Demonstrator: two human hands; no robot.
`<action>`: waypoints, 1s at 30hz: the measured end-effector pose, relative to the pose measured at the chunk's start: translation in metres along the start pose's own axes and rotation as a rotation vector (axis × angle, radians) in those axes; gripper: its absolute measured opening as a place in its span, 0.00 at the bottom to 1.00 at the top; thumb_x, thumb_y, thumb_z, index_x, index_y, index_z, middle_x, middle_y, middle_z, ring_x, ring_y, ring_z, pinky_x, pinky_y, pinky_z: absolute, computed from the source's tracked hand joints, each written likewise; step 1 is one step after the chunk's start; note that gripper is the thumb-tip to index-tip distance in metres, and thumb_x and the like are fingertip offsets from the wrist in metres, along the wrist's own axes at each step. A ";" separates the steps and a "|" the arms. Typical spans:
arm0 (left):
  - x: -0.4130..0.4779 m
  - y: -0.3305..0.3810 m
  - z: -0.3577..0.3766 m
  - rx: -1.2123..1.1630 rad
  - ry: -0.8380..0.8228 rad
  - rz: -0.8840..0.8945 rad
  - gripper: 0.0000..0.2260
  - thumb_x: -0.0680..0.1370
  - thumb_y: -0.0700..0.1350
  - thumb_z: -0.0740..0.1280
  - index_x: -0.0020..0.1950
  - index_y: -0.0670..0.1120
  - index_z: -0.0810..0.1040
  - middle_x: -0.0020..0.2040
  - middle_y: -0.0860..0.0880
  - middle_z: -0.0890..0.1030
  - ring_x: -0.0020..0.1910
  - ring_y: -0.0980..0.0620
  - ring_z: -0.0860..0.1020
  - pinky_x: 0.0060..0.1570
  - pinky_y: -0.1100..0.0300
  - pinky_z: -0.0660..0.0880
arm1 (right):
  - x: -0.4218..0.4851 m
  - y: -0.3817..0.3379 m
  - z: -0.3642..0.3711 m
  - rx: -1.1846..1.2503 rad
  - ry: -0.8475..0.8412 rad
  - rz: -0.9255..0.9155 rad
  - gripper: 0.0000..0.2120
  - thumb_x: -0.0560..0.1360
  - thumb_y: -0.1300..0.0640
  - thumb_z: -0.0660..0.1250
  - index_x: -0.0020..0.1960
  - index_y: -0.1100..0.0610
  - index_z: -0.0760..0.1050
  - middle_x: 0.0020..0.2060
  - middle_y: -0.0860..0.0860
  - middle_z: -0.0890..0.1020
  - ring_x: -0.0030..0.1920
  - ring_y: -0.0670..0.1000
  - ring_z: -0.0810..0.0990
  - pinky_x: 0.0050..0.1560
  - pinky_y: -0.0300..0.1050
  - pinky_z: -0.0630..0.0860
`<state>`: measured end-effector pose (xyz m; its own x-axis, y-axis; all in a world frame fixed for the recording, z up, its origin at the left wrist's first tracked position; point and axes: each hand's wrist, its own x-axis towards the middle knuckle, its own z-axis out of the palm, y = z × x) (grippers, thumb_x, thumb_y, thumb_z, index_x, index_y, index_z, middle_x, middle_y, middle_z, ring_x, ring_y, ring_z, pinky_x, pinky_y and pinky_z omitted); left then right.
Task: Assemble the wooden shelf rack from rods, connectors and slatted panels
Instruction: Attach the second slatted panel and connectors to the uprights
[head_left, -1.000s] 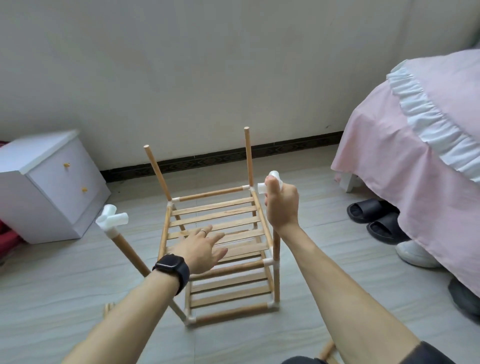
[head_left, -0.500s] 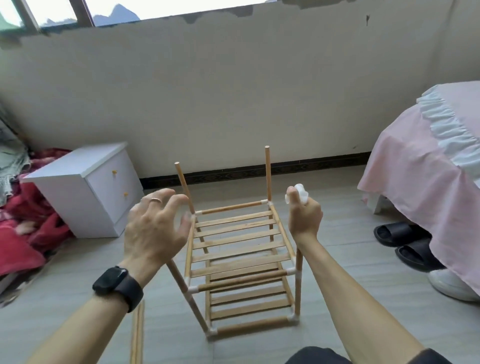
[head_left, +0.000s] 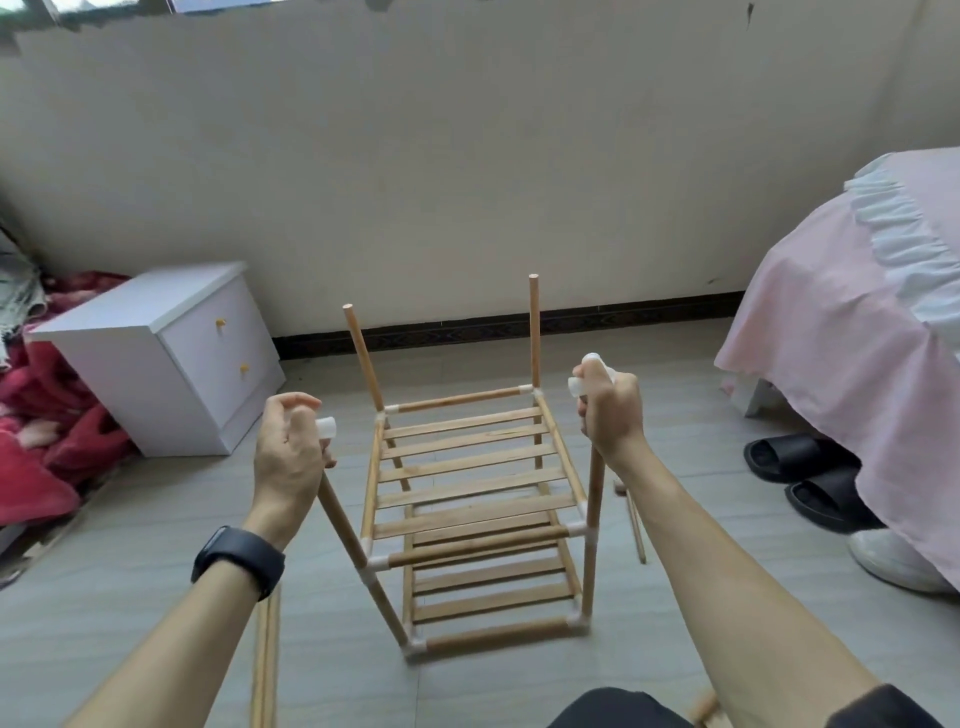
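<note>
Loose wooden rods (head_left: 265, 665) lie on the grey tiled floor (head_left: 130, 597) beside a two-tier rack of round pale-wood rods and flat slatted panels (head_left: 470, 488), which has open floor around it. The left hand (head_left: 288, 457) and right hand (head_left: 610, 410) curl their fingers round two white plastic connectors (head_left: 326, 427) capping the near uprights; both far uprights end bare. Beyond stand a white two-drawer cabinet (head_left: 156, 353) and a pink-draped bed (head_left: 857, 338).

Tan wooden rack (head_left: 470, 467), white connectors (head_left: 575, 530); white nightstand (head_left: 156, 358); pink bedspread (head_left: 841, 332); black slippers (head_left: 800, 457).

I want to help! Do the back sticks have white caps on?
Off: the far left rod and far right rod end in bare wood. Left hand and right hand grip the near rods' white connectors.
</note>
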<state>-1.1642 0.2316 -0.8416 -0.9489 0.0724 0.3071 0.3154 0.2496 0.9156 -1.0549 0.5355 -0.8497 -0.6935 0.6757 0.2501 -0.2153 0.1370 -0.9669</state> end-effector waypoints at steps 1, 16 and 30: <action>0.000 -0.001 -0.001 -0.009 -0.004 -0.002 0.08 0.85 0.48 0.54 0.58 0.47 0.71 0.46 0.46 0.72 0.41 0.48 0.74 0.38 0.52 0.78 | 0.000 -0.001 -0.001 0.006 -0.008 0.010 0.15 0.72 0.48 0.58 0.37 0.59 0.73 0.23 0.49 0.65 0.24 0.47 0.63 0.25 0.41 0.60; -0.029 0.039 0.045 -0.170 -0.394 -0.166 0.15 0.83 0.64 0.51 0.61 0.57 0.65 0.59 0.40 0.75 0.53 0.45 0.80 0.56 0.44 0.77 | 0.018 0.006 0.001 -0.439 0.317 0.253 0.38 0.77 0.25 0.48 0.74 0.53 0.59 0.72 0.58 0.66 0.69 0.60 0.67 0.69 0.63 0.65; 0.058 0.021 0.025 0.338 -0.152 -0.084 0.27 0.82 0.59 0.62 0.77 0.48 0.65 0.75 0.44 0.62 0.73 0.44 0.65 0.74 0.45 0.63 | -0.126 0.006 0.065 0.067 0.027 -0.028 0.39 0.65 0.15 0.50 0.23 0.50 0.67 0.19 0.44 0.64 0.21 0.42 0.61 0.24 0.33 0.58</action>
<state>-1.2125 0.2652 -0.8112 -0.9701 0.1742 0.1690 0.2389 0.5633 0.7909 -1.0132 0.4045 -0.8837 -0.6681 0.6916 0.2744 -0.2803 0.1076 -0.9538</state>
